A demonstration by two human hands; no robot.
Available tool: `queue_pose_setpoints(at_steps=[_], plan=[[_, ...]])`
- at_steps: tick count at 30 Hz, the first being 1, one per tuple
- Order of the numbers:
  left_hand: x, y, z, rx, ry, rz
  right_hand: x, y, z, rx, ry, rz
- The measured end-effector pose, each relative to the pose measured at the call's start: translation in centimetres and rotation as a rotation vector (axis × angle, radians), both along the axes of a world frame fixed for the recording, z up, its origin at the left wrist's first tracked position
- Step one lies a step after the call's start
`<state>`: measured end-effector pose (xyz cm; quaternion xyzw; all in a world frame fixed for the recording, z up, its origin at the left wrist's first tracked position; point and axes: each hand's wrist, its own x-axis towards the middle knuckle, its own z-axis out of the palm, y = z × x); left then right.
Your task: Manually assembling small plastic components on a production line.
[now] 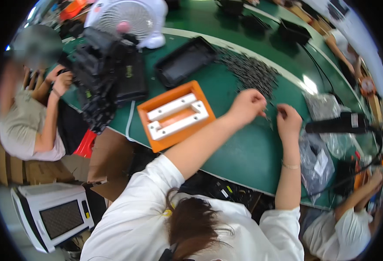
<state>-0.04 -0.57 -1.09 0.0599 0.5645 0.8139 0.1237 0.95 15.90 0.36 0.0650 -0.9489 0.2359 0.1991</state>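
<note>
Both my hands hover over the green table, beside a pile of small dark slender parts (248, 71). My left hand (247, 105) is closed in a pinch at the near edge of the pile. A short gap away, my right hand (289, 122) has its fingertips pressed together, turned toward the left one. Whatever lies between the fingers of each hand is too small to name. A few thin parts show between the two hands. Left of my left forearm sits an orange fixture (195, 89) bearing white bracket-shaped blocks (180, 123).
A black tray-shaped housing (185, 61) lies behind the fixture, with heaped black housings (100, 69) and a white fan (126, 21) to its left. Plastic bags (315, 161) and a black cylindrical tool (337, 123) lie at right. Co-workers sit on both sides.
</note>
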Motion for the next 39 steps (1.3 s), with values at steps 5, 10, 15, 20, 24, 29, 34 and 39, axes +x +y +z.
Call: queue_pose_setpoints(at_steps=[5,10,15,20,24,29,34,39], plan=[[0.0,-0.2,0.4,0.037,-0.065,-0.012,0.0,0.3,-0.5,0.0,0.119,0.056],[0.2,-0.4,1.2,-0.04,-0.118,0.002,0.0,0.0,0.1,-0.067,0.098,0.046],[0.1,-0.4,1.1,-0.016,-0.095,-0.006,-0.4,0.1,-0.6,-0.311,0.103,0.07],[0.1,-0.3,1.1,-0.035,-0.116,0.01,-0.9,0.1,-1.5,-0.427,0.028,0.07],[0.2,-0.3,1.1,-0.016,-0.093,-0.008,-0.9,-0.1,-1.5,-0.539,-0.006,0.077],[0.2,-0.3,1.1,-0.028,-0.109,0.002,-0.5,-0.3,-1.1,-0.358,0.012,0.127],[0.2,-0.3,1.1,-0.031,-0.107,-0.001,-0.5,-0.2,-1.2,-0.105,0.054,0.122],[0.2,-0.2,1.0,-0.024,-0.085,-0.01,-0.5,-0.2,-1.3,-0.127,0.072,0.13]])
